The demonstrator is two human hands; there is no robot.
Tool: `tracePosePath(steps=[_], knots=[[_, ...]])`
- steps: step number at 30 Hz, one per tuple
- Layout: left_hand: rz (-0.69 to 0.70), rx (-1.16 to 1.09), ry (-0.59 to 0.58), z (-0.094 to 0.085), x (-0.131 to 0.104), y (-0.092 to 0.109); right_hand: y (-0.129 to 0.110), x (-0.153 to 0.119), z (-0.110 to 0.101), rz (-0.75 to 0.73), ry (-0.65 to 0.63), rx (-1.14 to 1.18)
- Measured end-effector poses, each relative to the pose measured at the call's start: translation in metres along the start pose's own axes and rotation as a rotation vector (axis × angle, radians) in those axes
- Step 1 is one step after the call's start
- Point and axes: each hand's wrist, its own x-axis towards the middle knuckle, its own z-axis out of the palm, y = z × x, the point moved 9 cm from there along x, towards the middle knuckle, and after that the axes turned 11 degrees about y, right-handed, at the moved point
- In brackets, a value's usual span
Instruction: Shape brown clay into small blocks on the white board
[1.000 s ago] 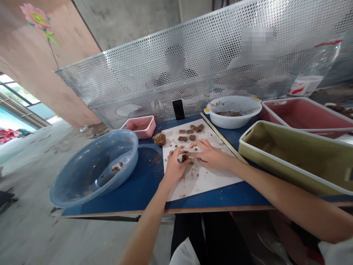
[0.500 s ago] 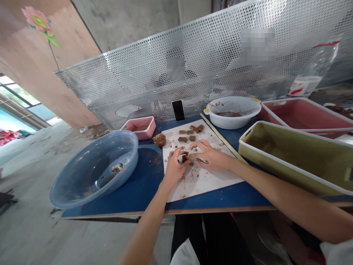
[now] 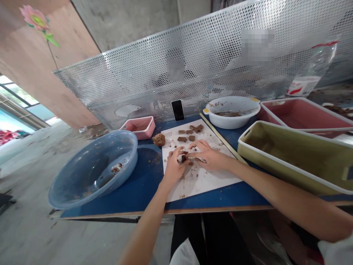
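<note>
Between the fingers of my left hand is a small dark brown clay-like piece, held low over a white board. From the other side my right hand reaches in, its fingertips pressing on the same piece; part of it is hidden by the fingers. Just beyond my hands, several short brown clay-like blocks lie in rough rows on the board, with crumbs scattered around. A rough brown lump rests at the board's left edge.
Left stands a large blue basin with brown residue, behind it a small pink tray. A phone leans against the perforated metal screen. Rightward are a pale stick, a white basin, a green bin and a pink bin.
Both hands stay at the same spot around the brown piece, with only slight finger movement. The whole view has shifted a little.
</note>
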Motion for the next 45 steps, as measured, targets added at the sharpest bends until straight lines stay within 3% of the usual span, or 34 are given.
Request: tracePosePath(steps=[6,11,27,45], knots=[[0.011,-0.001,-0.006,0.0,0.0,-0.002,0.006,-0.001,0.0,0.026,0.029,-0.027],[0.003,-0.036,0.009,-0.001,0.0,-0.001,0.0,-0.002,0.002,-0.04,0.019,0.005],[0.006,0.033,0.036,-0.004,0.001,-0.003,0.012,0.0,0.0,0.137,0.069,0.065],[0.011,0.05,0.019,-0.005,0.0,0.002,0.021,-0.002,0.019,0.267,-0.058,0.055]])
